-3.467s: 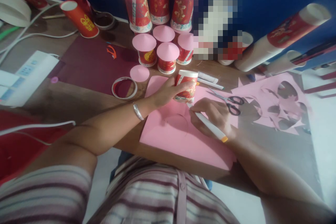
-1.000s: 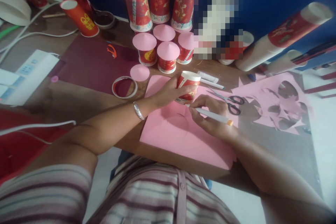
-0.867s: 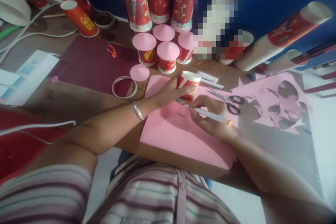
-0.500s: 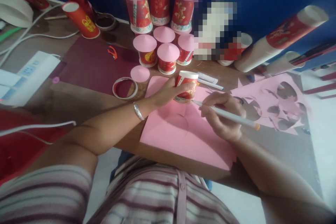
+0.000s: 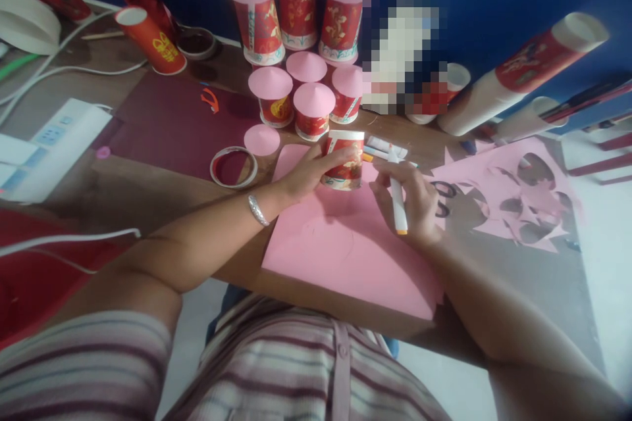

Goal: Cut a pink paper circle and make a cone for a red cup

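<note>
My left hand [image 5: 313, 171] is closed round a red and white paper cup [image 5: 344, 174], its thumb across the front. The cup is held above a sheet of pink paper [image 5: 316, 250] that has a faint curved line on it. To the right, my right hand [image 5: 409, 197] grips a white marker [image 5: 397, 200] with an orange end, apart from the cup. Behind the cup lie more markers [image 5: 388, 147]. Beyond them stand several red cups with pink paper cone tops [image 5: 315, 100], some taller and some shorter. A loose pink cone [image 5: 261, 139] lies to the left.
A roll of tape [image 5: 234, 167] lies left of the pink sheet. Scissors [image 5: 445, 199] and cut pink paper scraps [image 5: 494, 151] are on the right, with tall paper tubes [image 5: 538, 72] behind. A white power strip [image 5: 56, 145] and cables occupy the left.
My right hand has drawn the marker away from the cup's lower rim and turned it more upright. My left hand still holds the cup, shifted and turned slightly.
</note>
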The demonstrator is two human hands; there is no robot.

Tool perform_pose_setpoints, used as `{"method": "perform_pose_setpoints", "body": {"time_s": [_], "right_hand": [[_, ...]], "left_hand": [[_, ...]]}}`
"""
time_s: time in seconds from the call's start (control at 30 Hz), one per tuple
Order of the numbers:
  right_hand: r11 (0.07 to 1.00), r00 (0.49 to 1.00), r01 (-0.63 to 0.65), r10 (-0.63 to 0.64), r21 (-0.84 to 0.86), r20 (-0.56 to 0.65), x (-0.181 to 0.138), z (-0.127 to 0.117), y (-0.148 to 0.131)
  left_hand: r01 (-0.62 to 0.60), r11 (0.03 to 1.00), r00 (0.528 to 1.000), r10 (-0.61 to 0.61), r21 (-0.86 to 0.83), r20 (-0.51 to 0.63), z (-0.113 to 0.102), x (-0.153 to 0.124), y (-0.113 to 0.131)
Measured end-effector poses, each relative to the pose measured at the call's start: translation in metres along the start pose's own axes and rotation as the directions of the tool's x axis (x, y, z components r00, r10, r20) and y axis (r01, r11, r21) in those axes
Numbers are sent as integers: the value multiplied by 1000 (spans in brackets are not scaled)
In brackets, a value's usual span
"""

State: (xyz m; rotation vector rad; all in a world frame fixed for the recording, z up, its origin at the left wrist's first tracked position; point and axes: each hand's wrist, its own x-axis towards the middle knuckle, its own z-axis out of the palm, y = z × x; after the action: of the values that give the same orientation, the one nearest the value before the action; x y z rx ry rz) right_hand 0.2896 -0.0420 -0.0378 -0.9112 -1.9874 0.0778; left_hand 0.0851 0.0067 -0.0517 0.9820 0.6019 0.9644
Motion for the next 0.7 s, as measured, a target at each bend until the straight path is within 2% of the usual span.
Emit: {"method": "perform_pose_setpoints", "body": {"time_s": [0.27,0.53,0.7], "right_hand": [[998,1000,29,-28,-51,12,-4,6,5],[997,998,59,-57,-42,37,-7,11,5],[995,998,62,-63,-81,-11,-7,13,6]], "left_hand": [[16,1000,998,-15,14,-63,-1,0,-1],[11,999,999,-13,-45,-48,0,1,2],[25,995,999,-28,-101,-28,-2,1,2]]}}
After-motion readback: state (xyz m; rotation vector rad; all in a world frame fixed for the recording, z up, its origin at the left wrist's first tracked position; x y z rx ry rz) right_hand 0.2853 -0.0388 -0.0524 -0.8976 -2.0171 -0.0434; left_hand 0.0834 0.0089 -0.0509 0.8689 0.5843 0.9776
